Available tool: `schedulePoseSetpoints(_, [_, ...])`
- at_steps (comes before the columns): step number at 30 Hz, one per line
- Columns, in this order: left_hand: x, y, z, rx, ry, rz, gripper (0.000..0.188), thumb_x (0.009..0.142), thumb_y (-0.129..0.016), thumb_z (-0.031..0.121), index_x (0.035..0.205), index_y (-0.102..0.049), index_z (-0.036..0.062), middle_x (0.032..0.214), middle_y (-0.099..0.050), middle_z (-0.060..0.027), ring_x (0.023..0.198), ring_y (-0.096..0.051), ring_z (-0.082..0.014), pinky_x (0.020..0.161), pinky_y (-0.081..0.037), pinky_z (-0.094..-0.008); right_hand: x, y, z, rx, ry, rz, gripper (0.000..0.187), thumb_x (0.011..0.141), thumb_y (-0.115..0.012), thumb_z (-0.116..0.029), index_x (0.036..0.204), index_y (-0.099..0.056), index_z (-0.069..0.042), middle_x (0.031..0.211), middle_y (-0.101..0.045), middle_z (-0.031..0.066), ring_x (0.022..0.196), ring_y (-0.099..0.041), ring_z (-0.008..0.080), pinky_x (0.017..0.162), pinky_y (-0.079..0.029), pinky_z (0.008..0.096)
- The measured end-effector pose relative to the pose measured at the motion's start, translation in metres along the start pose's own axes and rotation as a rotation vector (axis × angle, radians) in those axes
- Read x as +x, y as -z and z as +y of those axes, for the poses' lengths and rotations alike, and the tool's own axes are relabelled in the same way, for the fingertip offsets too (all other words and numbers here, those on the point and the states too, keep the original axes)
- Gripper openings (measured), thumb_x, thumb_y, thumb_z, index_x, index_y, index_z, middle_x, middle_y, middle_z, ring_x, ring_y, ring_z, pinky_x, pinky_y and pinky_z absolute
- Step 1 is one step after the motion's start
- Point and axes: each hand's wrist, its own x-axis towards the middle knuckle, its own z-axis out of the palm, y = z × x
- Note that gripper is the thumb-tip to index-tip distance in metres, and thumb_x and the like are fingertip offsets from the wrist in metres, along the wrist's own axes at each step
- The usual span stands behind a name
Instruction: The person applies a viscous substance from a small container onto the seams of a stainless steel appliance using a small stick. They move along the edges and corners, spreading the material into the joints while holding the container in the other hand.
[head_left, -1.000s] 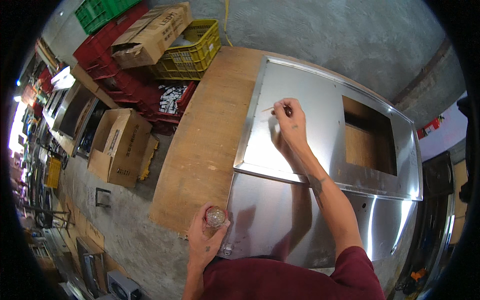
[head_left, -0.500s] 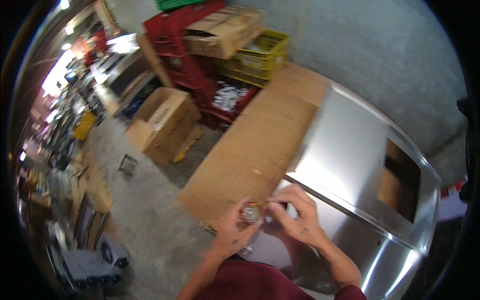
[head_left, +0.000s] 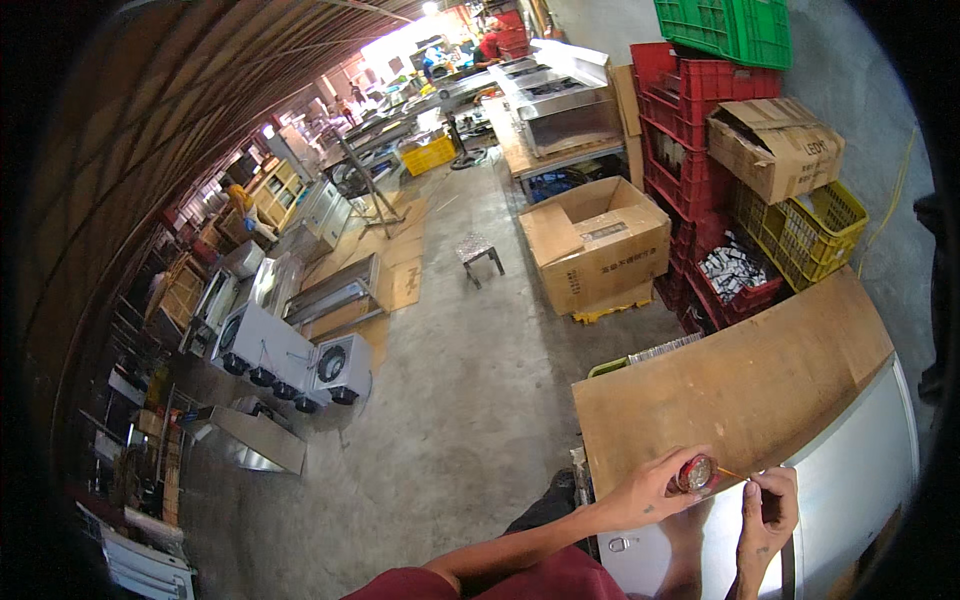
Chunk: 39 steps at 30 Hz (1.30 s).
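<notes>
"Is your left hand [head_left: 642, 494] clasping the small jar [head_left: 697, 474] near the wooden board [head_left: 720, 370]?"

"Yes; your right hand [head_left: 768, 510] is pinching a thin stick [head_left: 733, 474] beside it. You're probably dipping, next needing steadiness."

Head fisheye, above and behind the hands [head_left: 645, 494], close in. Faces down and out across floor [head_left: 480, 400] left of them.

Light looks strongest at the far end of the room [head_left: 395, 45], which is totally blown out (RIP highlights). Ceiling [head_left: 190, 130] on the left goes murky, the metal sheet [head_left: 850, 445] throws pale glare, fingers [head_left: 776, 486] look fairly crisp, and fisheye bends the desk [head_left: 740, 365] toward black corners.
</notes>
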Motion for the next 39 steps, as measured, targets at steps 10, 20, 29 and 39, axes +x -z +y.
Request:
schedulePoseSetpoints(10, [0.008,-0.002,0.004,0.022,-0.056,0.007,0.075,0.103,-0.082,0.018,0.168,-0.047,0.0054,0.16,-0.061,-0.0196,0.145,-0.064,-0.0348,0.121,-0.053,-0.0442,0.003,0.008,-0.002,-0.071,0.043,0.021,0.005,0.109,-0.072,-0.005,0.108,-0.068,-0.003,0.109,-0.056,0.0054,0.089,-0.049,0.012,0.077,-0.04,0.0261])
schedulePoseSetpoints(20, [0.013,-0.002,0.005,0.026,-0.003,-0.043,0.079,0.101,-0.084,0.015,0.17,-0.046,0.0086,0.167,-0.057,-0.0181,0.15,-0.06,-0.0324,0.124,-0.051,-0.0434,0.001,0.017,-0.004,-0.155,0.071,0.048,0.006,0.109,-0.07,-0.002,0.105,-0.066,-0.002,0.104,-0.053,0.0047,0.084,-0.049,0.0101,0.072,-0.039,0.0246])
schedulePoseSetpoints(29, [0.018,-0.014,0.007,0.023,-0.058,-0.036,0.08,0.099,-0.084,0.013,0.17,-0.047,0.0083,0.167,-0.057,-0.017,0.151,-0.06,-0.0314,0.123,-0.051,-0.0427,-0.005,0.026,-0.016,-0.176,-0.003,0.099,0.005,0.108,-0.07,-0.001,0.104,-0.066,-0.002,0.104,-0.057,0.0054,0.085,-0.052,0.0112,0.073,-0.041,0.0254])
schedulePoseSetpoints(39, [0.022,-0.019,0.019,0.029,0.013,-0.051,0.077,0.1,-0.086,0.013,0.168,-0.05,0.0045,0.158,-0.065,-0.0162,0.143,-0.065,-0.0266,0.116,-0.055,-0.0398,-0.005,0.023,-0.036,-0.289,0.071,0.159,0.007,0.098,-0.076,0.004,0.102,-0.072,0.0,0.095,-0.063,0.0111,0.082,-0.059,0.019,0.07,-0.049,0.0316])
